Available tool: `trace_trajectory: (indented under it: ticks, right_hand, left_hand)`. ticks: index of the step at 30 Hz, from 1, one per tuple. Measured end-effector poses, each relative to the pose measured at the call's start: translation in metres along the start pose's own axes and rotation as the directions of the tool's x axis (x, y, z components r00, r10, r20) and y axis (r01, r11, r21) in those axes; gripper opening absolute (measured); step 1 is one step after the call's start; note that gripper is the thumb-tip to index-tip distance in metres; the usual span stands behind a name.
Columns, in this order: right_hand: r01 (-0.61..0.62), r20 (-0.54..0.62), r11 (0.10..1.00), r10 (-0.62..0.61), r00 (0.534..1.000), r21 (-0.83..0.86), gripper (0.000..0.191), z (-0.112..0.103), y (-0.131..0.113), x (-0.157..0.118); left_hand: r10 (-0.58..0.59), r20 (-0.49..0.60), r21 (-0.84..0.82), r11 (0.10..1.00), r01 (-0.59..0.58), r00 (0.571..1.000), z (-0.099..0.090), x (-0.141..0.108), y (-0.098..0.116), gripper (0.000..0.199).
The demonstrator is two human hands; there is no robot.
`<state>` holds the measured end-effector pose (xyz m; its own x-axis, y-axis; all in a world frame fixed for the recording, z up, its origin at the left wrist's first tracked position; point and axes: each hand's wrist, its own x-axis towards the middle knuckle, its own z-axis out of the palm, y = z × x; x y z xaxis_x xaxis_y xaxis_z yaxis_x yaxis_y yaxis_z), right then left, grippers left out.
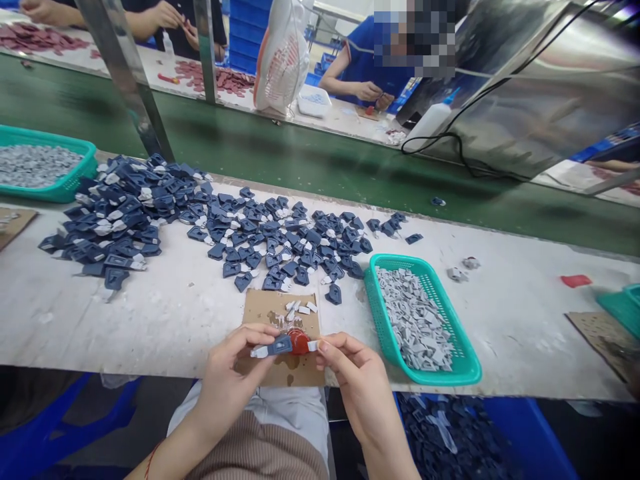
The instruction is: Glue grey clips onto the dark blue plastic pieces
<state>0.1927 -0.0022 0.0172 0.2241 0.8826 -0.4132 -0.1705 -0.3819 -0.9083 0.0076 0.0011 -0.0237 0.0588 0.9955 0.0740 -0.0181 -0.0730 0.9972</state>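
Note:
Between the thumb and fingers of my left hand (239,363) is a dark blue plastic part (280,345) with a light grey piece at its left end. My right hand (353,367) pinches a small light grey plastic piece (313,345), a short gap from the blue part. Behind and between the two lies a round red object (299,341) on a stained cardboard sheet (255,303). A few loose grey pieces (304,309) rest on the cardboard just beyond my hands.
Heaped dark blue parts (130,213) spread across the table's back and left. A green basket (467,363) of small grey pieces stands right of the cardboard; another green basket (75,190) is far left. Below the table sits a blue bin (525,433). Co-workers (380,73) sit opposite.

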Motion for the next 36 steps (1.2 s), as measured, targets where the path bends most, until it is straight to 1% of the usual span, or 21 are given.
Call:
trace_trajectory:
  ticks: [4,8,13,18,24,30,36]
  right_hand:
    - [0.013,0.081,0.999,-0.016,0.997,0.036,0.019,0.01,-0.01,-0.011]
    - [0.018,0.066,0.999,-0.021,0.998,0.044,0.018,0.021,-0.012,-0.016]
    - [-0.03,0.059,0.997,0.025,0.998,0.071,0.02,0.027,-0.015,-0.02]
    - [-0.031,0.056,0.997,0.027,0.998,0.077,0.02,0.027,-0.014,-0.022]
    - [0.008,0.113,0.999,-0.013,0.993,0.045,0.017,0.025,-0.006,-0.018]
    - [0.096,0.048,0.993,-0.099,0.994,0.068,0.015,0.033,-0.001,-0.019]
    - [0.139,0.029,0.99,-0.14,0.99,0.02,0.014,0.037,0.0,-0.022]
  left_hand:
    - [0.078,-0.013,0.043,0.996,-0.077,0.997,0.004,-0.002,0.004,0.007]
    - [0.167,-0.032,0.067,0.984,-0.164,0.985,0.008,-0.006,0.008,0.015]
    - [0.255,-0.046,0.099,0.963,-0.25,0.966,0.012,-0.007,0.013,0.018]
    - [0.272,-0.049,0.126,0.956,-0.264,0.961,0.01,-0.007,0.014,0.02]
    - [0.317,-0.06,0.174,0.937,-0.302,0.947,0.008,-0.006,0.015,0.021]
    - [0.357,-0.089,0.205,0.92,-0.334,0.93,0.009,-0.005,0.016,0.021]
    - [0.373,-0.077,0.209,0.913,-0.351,0.925,0.007,-0.004,0.013,0.022]
